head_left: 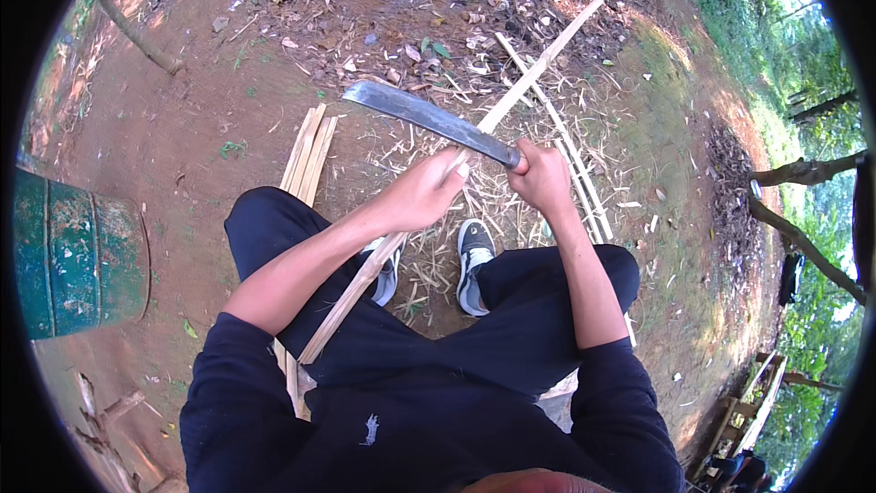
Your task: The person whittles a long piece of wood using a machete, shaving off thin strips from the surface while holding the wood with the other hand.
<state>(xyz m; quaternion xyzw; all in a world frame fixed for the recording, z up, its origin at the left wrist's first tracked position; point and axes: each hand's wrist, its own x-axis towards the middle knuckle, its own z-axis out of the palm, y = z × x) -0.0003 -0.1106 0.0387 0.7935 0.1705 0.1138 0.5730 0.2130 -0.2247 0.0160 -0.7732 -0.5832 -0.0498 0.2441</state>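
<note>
Machete [429, 119], broad, grey, long pale strip [527, 82]

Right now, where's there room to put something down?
On the left, mostly bare dirt lies between the green barrel and bundled wood strips. It's crowded around the shoes, where shavings litter the ground. Just ahead, the right hand's machete crosses the left hand's long strip.

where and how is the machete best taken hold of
Probably by its handle, from the person's right: the machete's long blade runs off leftward and away, leaving the right hand, gripping there, clear of the edge.
</note>
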